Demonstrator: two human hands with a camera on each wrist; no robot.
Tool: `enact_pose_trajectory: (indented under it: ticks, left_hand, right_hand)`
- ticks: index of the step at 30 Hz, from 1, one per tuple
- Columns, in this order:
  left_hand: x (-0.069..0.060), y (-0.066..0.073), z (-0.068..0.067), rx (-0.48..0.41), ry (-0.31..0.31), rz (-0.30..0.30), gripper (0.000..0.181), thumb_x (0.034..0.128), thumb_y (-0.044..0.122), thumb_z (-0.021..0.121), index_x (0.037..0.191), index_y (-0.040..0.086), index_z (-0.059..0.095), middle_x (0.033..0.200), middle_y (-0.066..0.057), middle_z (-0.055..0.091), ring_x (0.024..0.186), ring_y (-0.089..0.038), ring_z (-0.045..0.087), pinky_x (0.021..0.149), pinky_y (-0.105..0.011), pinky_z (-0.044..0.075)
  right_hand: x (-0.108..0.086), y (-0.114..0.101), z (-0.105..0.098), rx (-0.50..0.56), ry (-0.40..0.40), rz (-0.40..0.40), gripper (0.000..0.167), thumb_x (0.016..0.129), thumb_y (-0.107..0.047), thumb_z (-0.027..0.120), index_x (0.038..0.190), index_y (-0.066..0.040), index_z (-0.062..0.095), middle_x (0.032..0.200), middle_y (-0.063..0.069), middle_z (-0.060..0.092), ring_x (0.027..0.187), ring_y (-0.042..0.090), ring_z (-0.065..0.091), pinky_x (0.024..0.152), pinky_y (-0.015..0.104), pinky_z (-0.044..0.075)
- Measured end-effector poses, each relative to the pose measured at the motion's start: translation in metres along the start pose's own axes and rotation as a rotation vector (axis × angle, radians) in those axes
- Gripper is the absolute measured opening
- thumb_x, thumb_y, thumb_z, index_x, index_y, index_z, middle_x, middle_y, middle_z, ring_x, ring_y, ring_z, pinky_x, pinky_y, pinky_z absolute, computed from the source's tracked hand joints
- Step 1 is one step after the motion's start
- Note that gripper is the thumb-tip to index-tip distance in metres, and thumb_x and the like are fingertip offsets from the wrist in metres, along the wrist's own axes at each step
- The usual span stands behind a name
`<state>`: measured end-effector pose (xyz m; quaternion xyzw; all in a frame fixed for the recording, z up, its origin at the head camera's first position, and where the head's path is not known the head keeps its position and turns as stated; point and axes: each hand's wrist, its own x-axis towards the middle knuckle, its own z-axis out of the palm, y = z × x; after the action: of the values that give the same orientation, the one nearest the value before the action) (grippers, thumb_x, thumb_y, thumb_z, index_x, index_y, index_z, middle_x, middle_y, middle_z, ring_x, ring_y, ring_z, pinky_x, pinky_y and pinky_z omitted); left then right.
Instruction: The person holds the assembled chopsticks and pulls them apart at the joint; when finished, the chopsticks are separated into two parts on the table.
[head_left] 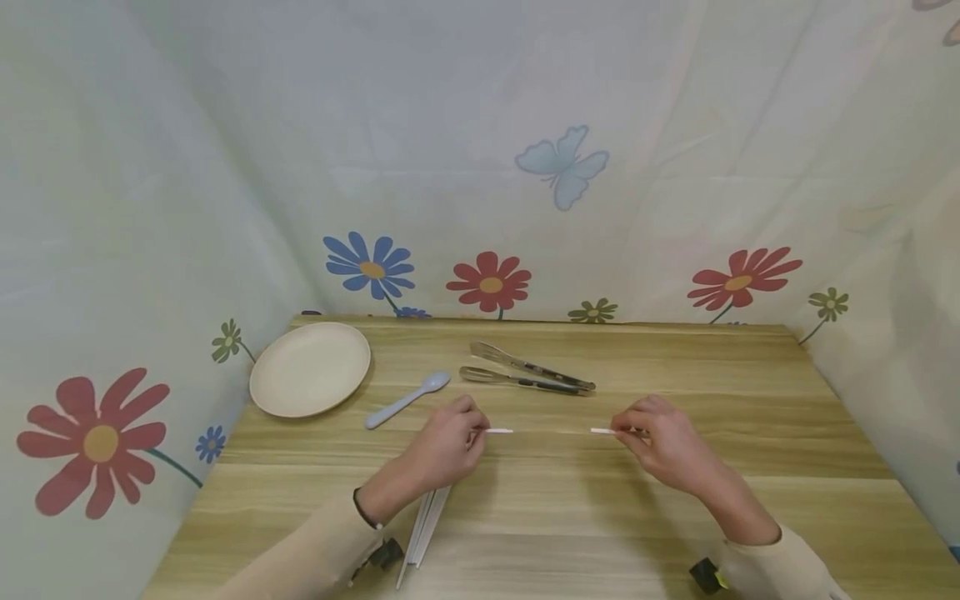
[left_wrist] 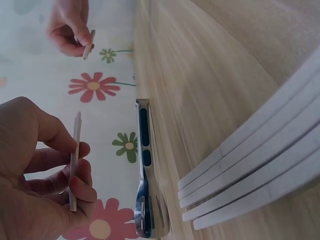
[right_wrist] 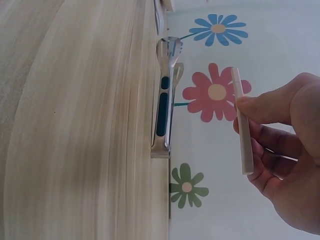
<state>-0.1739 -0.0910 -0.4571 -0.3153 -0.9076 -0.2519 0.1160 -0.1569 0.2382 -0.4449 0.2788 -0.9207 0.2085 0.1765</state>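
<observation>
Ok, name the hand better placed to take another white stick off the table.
Probably the left hand: it is much nearer the white sticks than the right hand. Each pinches a short stick, so the left likely needs freeing first.

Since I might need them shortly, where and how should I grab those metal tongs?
Probably pinch the tongs across their dark grips, near the joined end, with your right hand coming from above and the right: that end points right, while the tips spread apart leftward. That hand pinches a white stick, so set it down first.
</observation>
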Motion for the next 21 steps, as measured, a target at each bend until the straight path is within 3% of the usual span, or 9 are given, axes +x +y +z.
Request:
enact_pose_trajectory:
  ticks: [10,21]
  left_hand:
    - [0.003,0.003,0.012,0.03,-0.033,0.047,0.009,0.0845,0.006,0.067,0.09,0.006,0.074,0.084,0.0,0.062,0.073,-0.009,0.058,0.062,-0.016,0.049]
    - [0.009,0.006,0.022,0.087,-0.083,0.079,0.009,0.0842,0.008,0.07,0.091,0.008,0.075,0.081,0.001,0.065,0.075,-0.01,0.059,0.069,-0.025,0.051]
  right_hand:
    - [-0.01,-0.002,-0.001,0.015,-0.028,-0.004,0.016,0.075,-0.004,0.079,0.084,-0.016,0.075,0.082,-0.009,0.068,0.075,0.005,0.056,0.061,0.021,0.048]
    - [-0.025,-0.002,-0.004,0.024,-0.111,-0.037,0.015,0.075,-0.007,0.08,0.083,-0.019,0.075,0.08,-0.014,0.067,0.075,0.003,0.057,0.061,0.022,0.047]
